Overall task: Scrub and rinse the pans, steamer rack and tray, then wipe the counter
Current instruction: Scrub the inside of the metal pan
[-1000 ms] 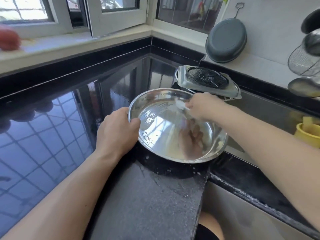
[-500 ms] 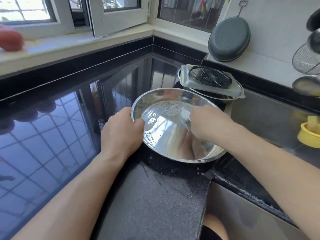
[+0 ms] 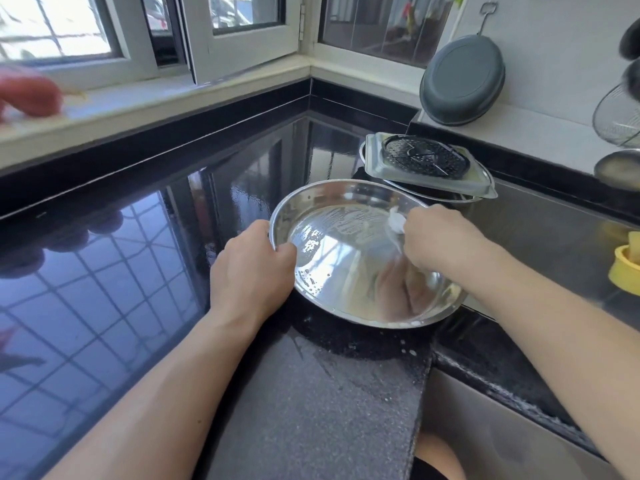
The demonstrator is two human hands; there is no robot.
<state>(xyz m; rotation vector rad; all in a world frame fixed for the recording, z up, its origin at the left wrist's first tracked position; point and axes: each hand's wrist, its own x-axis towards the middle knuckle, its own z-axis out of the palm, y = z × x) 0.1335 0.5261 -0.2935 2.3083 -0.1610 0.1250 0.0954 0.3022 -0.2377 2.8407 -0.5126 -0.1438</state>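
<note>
A shiny round steel pan (image 3: 332,216) rests tilted on the black counter's edge by the sink. My left hand (image 3: 252,271) grips its left rim, thumb inside. My right hand (image 3: 440,237) holds a whitish scrubber (image 3: 396,223) against the pan's inner right side; soapy streaks show on the metal. Behind the pan, a grey rectangular tray (image 3: 481,185) carries a dark round perforated steamer rack (image 3: 426,161), and both sit on top of another steel pan (image 3: 415,190).
The glossy black counter (image 3: 138,254) stretches left, wet in places. The steel sink (image 3: 540,233) lies to the right with a yellow holder (image 3: 627,271) at its edge. A grey lid (image 3: 462,81), a wire strainer (image 3: 616,119) and a ladle (image 3: 616,168) hang on the right wall.
My right hand slid the scrubber inside the pan, from the upper part down toward the middle and back up to the right side. My left hand kept its grip on the rim.
</note>
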